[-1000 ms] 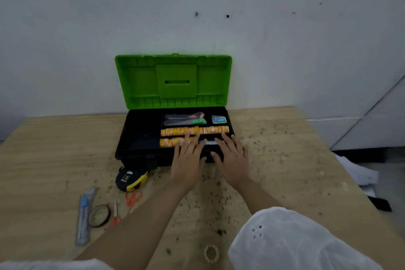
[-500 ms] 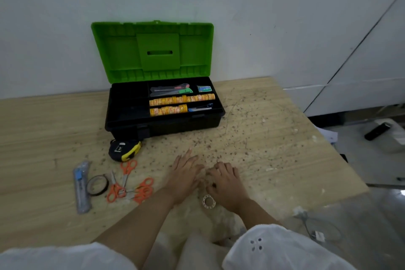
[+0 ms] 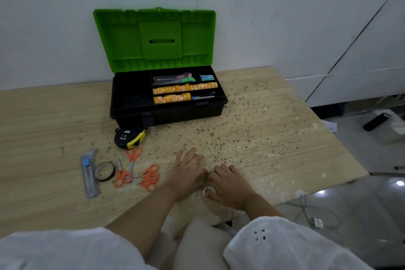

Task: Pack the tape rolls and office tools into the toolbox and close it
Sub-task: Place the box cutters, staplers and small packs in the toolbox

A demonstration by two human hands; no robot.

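Open toolbox, hands nr tape roll

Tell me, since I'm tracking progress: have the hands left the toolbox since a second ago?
Yes. Both the left hand and right hand pulled back from the toolbox toward the table's near edge, around a small tape ring.

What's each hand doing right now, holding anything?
Left hand: open, palm down on the table, holding nothing.
Right hand: fingers curled beside the small clear tape roll; whether it grips it cannot be told.
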